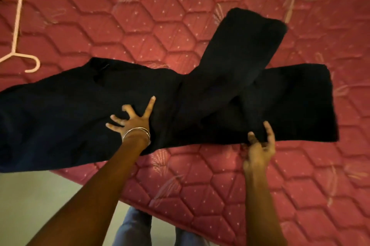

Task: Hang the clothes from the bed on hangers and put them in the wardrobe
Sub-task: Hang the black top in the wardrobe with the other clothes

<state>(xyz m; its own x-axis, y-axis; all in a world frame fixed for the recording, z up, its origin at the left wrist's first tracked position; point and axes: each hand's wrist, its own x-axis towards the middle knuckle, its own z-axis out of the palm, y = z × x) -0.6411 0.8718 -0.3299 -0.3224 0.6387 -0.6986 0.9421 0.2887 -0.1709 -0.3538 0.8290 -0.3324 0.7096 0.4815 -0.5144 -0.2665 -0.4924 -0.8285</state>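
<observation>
Two bare hands work on a pair of dark trousers [80, 109] spread across a red quilted mattress [200, 1] that fills most of the frame. The trousers run from the left edge to the right of centre, their near left part hanging over the mattress edge at lower left. One leg lies roughly level toward the right; the other crosses over it and angles toward the upper right.

Left hand [133, 120]: at centre frame, palm down, fingers splayed wide and straight, pressing flat on the cloth near where the legs join. Thin metal bangles [137, 132] circle its wrist.

Right hand [259, 145]: at lower right of centre, at the near edge of the level leg. The thumb lies on top of the cloth and the curled fingers sit below the hem, pinching the fabric.

A pale pink plastic hanger [17, 25] lies on the mattress at upper left, well apart from the trousers. A pale floor [40, 195] shows at lower left.
</observation>
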